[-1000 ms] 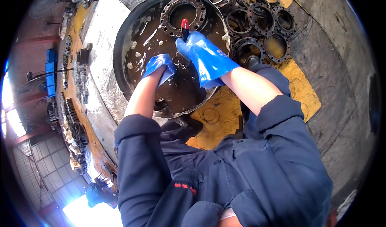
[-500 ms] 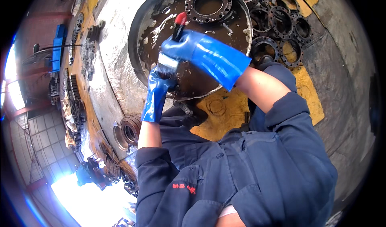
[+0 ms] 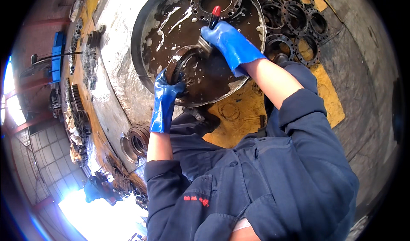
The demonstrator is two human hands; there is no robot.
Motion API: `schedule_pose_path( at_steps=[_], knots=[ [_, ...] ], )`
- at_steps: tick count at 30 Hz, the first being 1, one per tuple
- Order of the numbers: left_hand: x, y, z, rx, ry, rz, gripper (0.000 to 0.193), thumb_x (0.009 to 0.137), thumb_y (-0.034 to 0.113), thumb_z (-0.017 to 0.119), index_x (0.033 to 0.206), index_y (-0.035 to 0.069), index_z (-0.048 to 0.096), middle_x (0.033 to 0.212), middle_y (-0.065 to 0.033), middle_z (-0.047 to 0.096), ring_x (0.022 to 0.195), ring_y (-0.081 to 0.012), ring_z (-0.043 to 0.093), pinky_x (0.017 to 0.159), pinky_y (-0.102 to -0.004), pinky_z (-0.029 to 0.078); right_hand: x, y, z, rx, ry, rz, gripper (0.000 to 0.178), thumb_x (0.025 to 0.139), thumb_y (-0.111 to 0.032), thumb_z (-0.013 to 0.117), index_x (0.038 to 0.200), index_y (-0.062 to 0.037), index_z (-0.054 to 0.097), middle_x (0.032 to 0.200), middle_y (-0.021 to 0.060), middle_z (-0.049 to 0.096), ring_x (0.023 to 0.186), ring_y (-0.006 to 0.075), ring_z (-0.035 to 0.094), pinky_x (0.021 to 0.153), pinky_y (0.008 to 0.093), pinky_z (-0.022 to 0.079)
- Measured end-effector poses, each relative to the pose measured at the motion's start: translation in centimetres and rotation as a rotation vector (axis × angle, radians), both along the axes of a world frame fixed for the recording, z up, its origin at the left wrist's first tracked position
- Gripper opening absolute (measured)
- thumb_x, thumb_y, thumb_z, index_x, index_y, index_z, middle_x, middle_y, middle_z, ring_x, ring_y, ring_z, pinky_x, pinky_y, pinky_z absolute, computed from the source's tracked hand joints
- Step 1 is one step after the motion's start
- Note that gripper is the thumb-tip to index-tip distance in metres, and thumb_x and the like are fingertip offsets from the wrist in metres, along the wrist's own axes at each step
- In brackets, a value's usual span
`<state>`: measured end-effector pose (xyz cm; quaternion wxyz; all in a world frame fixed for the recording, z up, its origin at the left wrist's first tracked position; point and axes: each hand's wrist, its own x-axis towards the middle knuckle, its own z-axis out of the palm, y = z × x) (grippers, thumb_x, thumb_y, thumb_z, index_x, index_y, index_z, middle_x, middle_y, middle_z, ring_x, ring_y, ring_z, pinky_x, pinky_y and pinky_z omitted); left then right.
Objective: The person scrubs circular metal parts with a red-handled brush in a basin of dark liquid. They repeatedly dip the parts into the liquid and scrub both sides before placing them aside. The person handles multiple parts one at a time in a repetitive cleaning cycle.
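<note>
My right hand point(image 3: 220, 36), in a blue rubber glove, is closed round a paintbrush point(image 3: 215, 15) with a black and red handle. The brush's bristle end points down at the far right part of a dark metal ring point(image 3: 181, 59), which is partly sunk in murky brown liquid. My left hand point(image 3: 166, 89), gloved the same way, grips the ring's near left side. Both hands are over a round metal tub point(image 3: 141, 61). A flat flange ring with bolt holes point(image 3: 234, 8) sits at the tub's far side.
Several dirty metal rings point(image 3: 294, 21) are piled right of the tub on a yellow plate point(image 3: 326, 91). More rings point(image 3: 137, 140) stand on the floor by my left forearm. Further left lie rows of metal parts point(image 3: 79, 108).
My right hand and the brush have moved right and slightly away, from beside my left hand to the ring's far right. More of the ring now shows above the liquid.
</note>
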<state>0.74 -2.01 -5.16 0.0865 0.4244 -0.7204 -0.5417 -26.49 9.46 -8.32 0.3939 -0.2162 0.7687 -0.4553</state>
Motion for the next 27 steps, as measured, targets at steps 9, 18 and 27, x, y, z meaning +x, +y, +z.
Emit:
schedule_pose_path(
  at_steps=[9,18,27],
  knots=[
    [0.3,0.8,0.6,0.172,0.042,0.117,0.055,0.071,-0.011,0.081,0.123,0.002,0.069,0.101,-0.0072,0.074,0.083,-0.0209,0.073,0.070,-0.0365,0.065,2.4,0.4,0.0,0.095,0.077,0.093,0.040,0.096,-0.037,0.064,0.110,-0.0005,0.071,0.097,0.0126,0.073,0.091,0.0177,0.069,0.084,0.0334,0.054],
    [1.3,-1.0,0.1,0.337,0.237,0.140,0.054,0.072,-0.015,0.075,0.123,0.001,0.070,0.105,-0.0099,0.076,0.086,-0.0211,0.074,0.075,-0.0338,0.063,6.2,2.0,4.6,-0.708,-0.329,0.308,0.015,0.099,-0.017,0.063,0.103,-0.0054,0.071,0.091,0.0041,0.073,0.088,0.0113,0.068,0.081,0.0296,0.055],
    [0.0,1.4,1.1,0.257,0.299,0.130,0.054,0.069,-0.014,0.077,0.121,0.000,0.072,0.106,-0.0094,0.076,0.094,-0.0222,0.072,0.085,-0.0327,0.059,6.8,-0.7,0.3,-0.629,-0.200,0.238,0.025,0.099,-0.031,0.069,0.105,-0.0073,0.076,0.093,0.0052,0.076,0.088,0.0142,0.069,0.084,0.0340,0.054]
  ],
)
